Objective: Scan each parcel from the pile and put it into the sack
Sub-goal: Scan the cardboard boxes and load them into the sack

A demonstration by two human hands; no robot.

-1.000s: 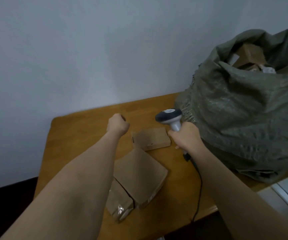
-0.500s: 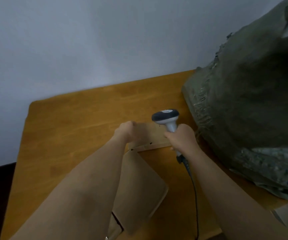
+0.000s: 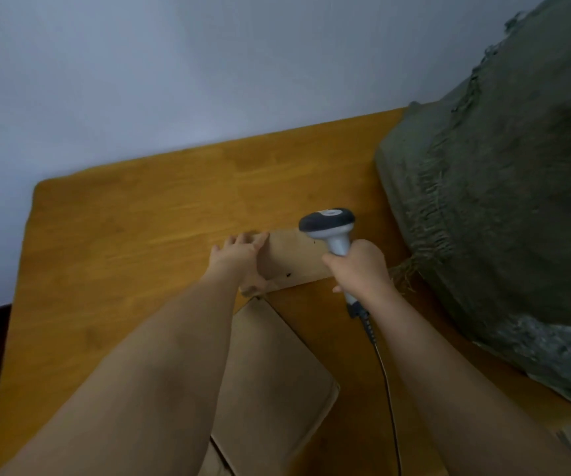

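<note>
At frame center, the left hand point(image 3: 239, 259) lies spread on the small cardboard parcel point(image 3: 294, 259), thumb at its near corner. Just right, the right hand point(image 3: 359, 269) grips the barcode scanner point(image 3: 328, 228) above it. The green sack point(image 3: 503, 214) fills the right edge.
</note>
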